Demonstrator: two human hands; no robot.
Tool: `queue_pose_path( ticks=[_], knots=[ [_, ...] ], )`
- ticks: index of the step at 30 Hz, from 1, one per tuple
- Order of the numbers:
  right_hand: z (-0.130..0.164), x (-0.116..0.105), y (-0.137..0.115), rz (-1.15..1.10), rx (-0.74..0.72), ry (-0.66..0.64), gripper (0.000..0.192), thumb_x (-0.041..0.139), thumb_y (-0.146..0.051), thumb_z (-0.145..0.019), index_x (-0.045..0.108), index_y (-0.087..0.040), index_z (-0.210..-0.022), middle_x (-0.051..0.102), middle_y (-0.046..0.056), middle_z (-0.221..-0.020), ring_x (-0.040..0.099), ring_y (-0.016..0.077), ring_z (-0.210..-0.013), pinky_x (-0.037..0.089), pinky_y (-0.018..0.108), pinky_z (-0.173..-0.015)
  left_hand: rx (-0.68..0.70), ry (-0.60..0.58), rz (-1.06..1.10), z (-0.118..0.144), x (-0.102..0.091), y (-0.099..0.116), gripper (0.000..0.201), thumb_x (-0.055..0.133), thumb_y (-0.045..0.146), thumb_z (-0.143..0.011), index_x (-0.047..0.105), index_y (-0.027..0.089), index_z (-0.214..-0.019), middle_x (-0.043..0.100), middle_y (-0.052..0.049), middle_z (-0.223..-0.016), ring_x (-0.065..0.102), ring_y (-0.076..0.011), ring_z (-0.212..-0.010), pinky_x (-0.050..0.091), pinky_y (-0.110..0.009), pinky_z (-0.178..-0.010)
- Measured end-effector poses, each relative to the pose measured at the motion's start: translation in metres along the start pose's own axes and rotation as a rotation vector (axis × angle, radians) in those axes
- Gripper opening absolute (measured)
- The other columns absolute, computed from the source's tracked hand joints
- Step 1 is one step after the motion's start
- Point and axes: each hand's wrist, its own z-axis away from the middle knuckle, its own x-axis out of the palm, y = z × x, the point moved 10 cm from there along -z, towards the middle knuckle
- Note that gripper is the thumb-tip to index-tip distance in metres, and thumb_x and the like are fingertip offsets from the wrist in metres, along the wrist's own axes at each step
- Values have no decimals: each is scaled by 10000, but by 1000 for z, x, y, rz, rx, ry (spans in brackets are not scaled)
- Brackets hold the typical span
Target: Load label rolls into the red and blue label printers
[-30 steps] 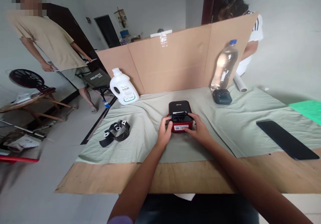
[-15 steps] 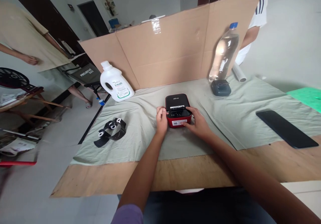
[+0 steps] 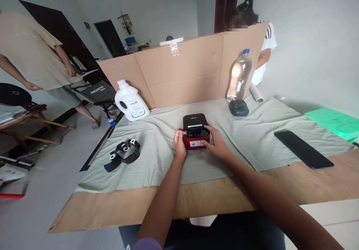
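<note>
A small label printer (image 3: 194, 116) with a black top and red body sits on the cloth in front of me. A white sticker shows on its front, and a pale strip lies across the slot in its top. My left hand (image 3: 180, 141) grips its left side with fingers curled at the front corner. On the right, my right hand (image 3: 217, 141) holds it with the index finger on the top edge and the thumb against the front. The underside of the printer is hidden.
Left on the cloth lie black rolled strips (image 3: 123, 154) and a white jug (image 3: 132, 102). A cardboard screen (image 3: 182, 74) stands behind, with a water bottle (image 3: 239, 76) and black box (image 3: 239, 108) at right. A dark phone-like slab (image 3: 303, 148) lies right. Two people stand beyond.
My view has shifted slightly, so the scene sits lower and the right-side things further left. Both hands stay on the printer; their grip looks nearly the same.
</note>
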Motion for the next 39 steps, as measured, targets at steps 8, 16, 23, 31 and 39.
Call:
queue_pose_path(
  ticks=[8,16,23,31,39],
  knots=[
    [-40,-13,-9,-11,18,-29,565,257,-489,-1048,436,-234,-1519,490,73,-1539,422,228,-1423,341,439,-1178,-53,5,232,-8,-2,-6,398,597,534,-852,593,180,-669,624,-52,-1023,617,-176,-974,504,-285,-848],
    [-91,11,-10,280,79,-343,369,409,-327,-1010,759,-245,-1091,761,52,-1110,665,229,-1059,494,344,-948,-103,-8,229,-10,-2,-12,398,606,544,-830,625,176,-678,626,-54,-1080,618,-154,-882,508,-248,-738],
    [-127,66,-6,583,209,-779,224,709,-74,-634,788,-220,-784,775,94,-924,700,332,-994,528,431,-884,-105,-25,190,-12,-3,-17,419,594,561,-837,631,172,-687,635,-46,-1079,628,-145,-864,483,-231,-705],
    [-113,44,-30,596,229,-807,190,669,-136,-762,744,-199,-924,759,107,-1010,714,290,-917,546,378,-805,-139,-32,220,-9,-2,-20,400,593,540,-842,664,167,-719,634,-49,-1076,596,-140,-830,463,-223,-683],
    [-140,64,-125,360,-81,-581,214,602,-186,-828,714,-181,-1010,740,74,-967,666,224,-903,484,283,-785,-230,13,361,-12,3,-29,574,434,680,-904,608,187,-667,660,-49,-814,594,-150,-735,464,-283,-691]
  ],
)
